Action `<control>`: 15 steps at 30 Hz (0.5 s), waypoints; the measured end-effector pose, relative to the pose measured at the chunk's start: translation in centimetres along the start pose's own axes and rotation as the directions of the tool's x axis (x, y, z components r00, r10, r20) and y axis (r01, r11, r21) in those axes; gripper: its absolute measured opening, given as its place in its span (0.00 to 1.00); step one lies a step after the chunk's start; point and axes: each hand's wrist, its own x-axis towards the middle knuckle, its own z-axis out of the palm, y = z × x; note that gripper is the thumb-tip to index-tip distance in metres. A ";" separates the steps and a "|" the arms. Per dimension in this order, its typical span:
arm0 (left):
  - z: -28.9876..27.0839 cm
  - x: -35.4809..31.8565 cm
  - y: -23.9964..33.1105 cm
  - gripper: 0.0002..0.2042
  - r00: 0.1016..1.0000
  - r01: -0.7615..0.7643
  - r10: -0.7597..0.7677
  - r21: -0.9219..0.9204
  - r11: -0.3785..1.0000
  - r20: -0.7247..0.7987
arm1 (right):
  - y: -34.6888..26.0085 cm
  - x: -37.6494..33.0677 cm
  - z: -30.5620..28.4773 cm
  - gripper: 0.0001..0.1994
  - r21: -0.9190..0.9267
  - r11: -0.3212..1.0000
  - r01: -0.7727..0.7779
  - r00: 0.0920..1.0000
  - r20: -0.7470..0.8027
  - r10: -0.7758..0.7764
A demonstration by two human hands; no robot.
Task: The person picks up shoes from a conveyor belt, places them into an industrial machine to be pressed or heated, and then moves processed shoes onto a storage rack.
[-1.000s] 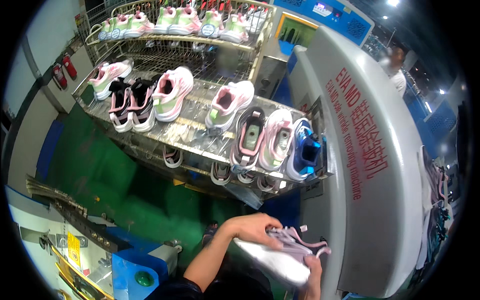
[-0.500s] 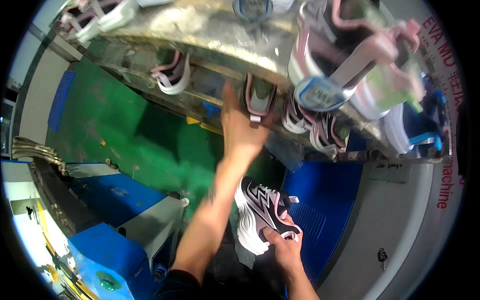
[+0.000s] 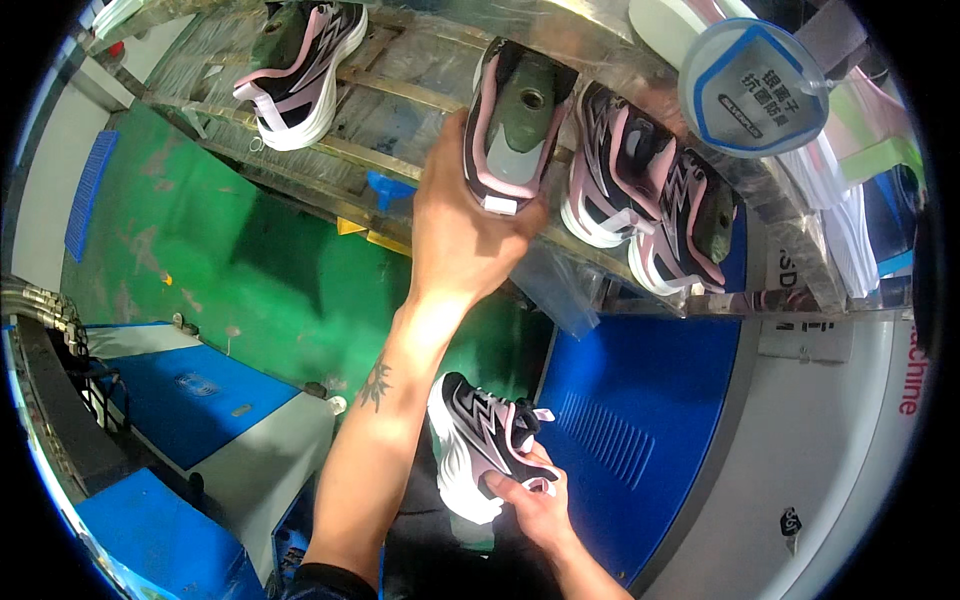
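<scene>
My left hand [image 3: 458, 235] reaches up to the rack and wraps round the heel of a black and pink sneaker [image 3: 530, 92]. An olive and grey insole shows inside that shoe; its toe points away from me. Lower down, my right hand [image 3: 537, 505] grips another sneaker [image 3: 478, 425], black and pink with a thick white sole, by its heel, thumb on the side and other fingers largely hidden. This shoe is tilted, its sole facing left. Just right of my left hand, two matching sneakers [image 3: 607, 170] stand close together on the shelf.
A similar sneaker [image 3: 300, 75] rests farther left on the metal rack [image 3: 390, 152]. Above right, a round clear tag with a blue border [image 3: 757, 88] hangs near the upper shelf edge. Green floor [image 3: 300, 290], blue machine panels [image 3: 640, 400] and a blue box [image 3: 165, 540] lie below.
My view has shifted, bringing the lower shelf closer and more fully into sight. My left hand stays at the same sneaker's heel, and my right hand still holds its sneaker.
</scene>
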 end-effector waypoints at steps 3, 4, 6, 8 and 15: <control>0.1 -0.2 -0.4 0.31 1.000 0.011 -0.011 0.009 1.000 -0.016 | 0.5 0.2 -0.2 0.15 -0.009 0.995 -0.103 0.995 0.006 0.103; 0.5 -0.3 -0.4 0.31 1.000 0.021 -0.020 0.041 0.999 -0.023 | 0.8 0.2 -0.5 0.16 -0.044 0.993 -0.106 0.994 0.011 0.107; 0.6 -0.3 0.0 0.33 0.998 0.039 -0.036 0.068 0.997 -0.043 | 0.5 0.1 -0.1 0.23 -0.003 0.993 -0.119 0.993 0.017 0.119; 0.3 -0.5 0.2 0.34 0.995 0.072 -0.066 0.075 0.995 -0.075 | 0.3 -0.2 0.3 0.23 0.032 0.983 -0.183 0.983 -0.015 0.184; -1.4 -0.4 0.8 0.40 0.994 0.061 -0.049 0.117 0.991 -0.102 | 0.6 0.1 2.7 0.21 -0.053 0.978 -0.200 0.978 0.055 0.203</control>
